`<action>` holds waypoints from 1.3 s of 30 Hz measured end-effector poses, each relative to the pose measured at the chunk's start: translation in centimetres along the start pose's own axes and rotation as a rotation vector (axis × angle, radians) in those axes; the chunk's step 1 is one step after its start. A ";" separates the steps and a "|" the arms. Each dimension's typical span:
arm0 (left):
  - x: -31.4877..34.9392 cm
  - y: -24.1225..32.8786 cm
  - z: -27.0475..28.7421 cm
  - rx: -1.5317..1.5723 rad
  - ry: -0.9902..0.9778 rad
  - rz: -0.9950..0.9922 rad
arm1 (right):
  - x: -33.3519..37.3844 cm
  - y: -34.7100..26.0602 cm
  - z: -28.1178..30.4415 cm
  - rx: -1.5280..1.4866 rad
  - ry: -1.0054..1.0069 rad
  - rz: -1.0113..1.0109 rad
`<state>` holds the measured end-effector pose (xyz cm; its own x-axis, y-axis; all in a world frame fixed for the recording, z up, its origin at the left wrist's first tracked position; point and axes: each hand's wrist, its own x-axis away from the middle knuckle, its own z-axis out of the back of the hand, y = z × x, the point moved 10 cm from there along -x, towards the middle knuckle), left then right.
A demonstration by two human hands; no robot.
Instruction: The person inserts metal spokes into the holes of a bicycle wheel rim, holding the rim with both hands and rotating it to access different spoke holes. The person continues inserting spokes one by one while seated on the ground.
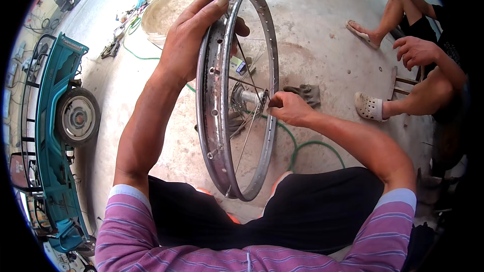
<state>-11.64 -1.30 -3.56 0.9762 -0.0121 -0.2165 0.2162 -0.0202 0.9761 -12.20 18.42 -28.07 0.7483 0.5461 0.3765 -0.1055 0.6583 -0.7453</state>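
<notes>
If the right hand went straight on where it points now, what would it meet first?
The right hand would probably meet the metal hub first, to its left. It overlaps the right side of the rim in view, but depth is unclear, so the rim may come first.

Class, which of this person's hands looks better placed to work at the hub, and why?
Probably the right hand: its fingertips are close to the hub, whereas the left hand is farther away, gripping the top of the rim.
</notes>
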 end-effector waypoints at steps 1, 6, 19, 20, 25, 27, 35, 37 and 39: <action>0.1 0.0 0.4 -0.010 -0.010 0.000 | 0.3 -1.6 0.1 0.019 0.044 0.008; -0.4 0.0 -0.6 0.017 -0.048 -0.019 | 0.3 -2.2 2.2 0.137 0.242 0.057; -0.1 0.2 -1.2 0.044 -0.073 -0.048 | 1.0 -5.8 3.1 0.366 0.299 0.364; -0.1 0.1 -1.1 0.042 -0.072 -0.043 | 1.3 -6.3 3.2 0.415 0.324 0.413; -0.2 -0.2 -1.0 0.104 -0.117 -0.033 | 2.5 -7.8 4.3 0.497 0.466 0.604; -0.2 -0.2 -0.9 0.074 -0.104 -0.034 | 1.8 -7.3 4.4 0.508 0.424 0.562; -0.1 -0.4 -0.3 0.072 -0.123 -0.035 | 0.5 -7.3 5.4 0.421 0.490 0.502; -0.1 -0.3 -0.3 0.062 -0.123 -0.038 | -0.5 -5.3 5.2 0.324 0.433 0.254; 0.1 0.1 -0.6 0.019 -0.029 -0.057 | -0.9 -4.1 4.5 0.256 0.346 0.172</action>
<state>-11.49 -0.70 -3.47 0.9615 -0.0390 -0.2721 0.2705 -0.0411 0.9618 -15.39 17.57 -22.88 0.8758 0.4823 0.0205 -0.3733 0.7036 -0.6047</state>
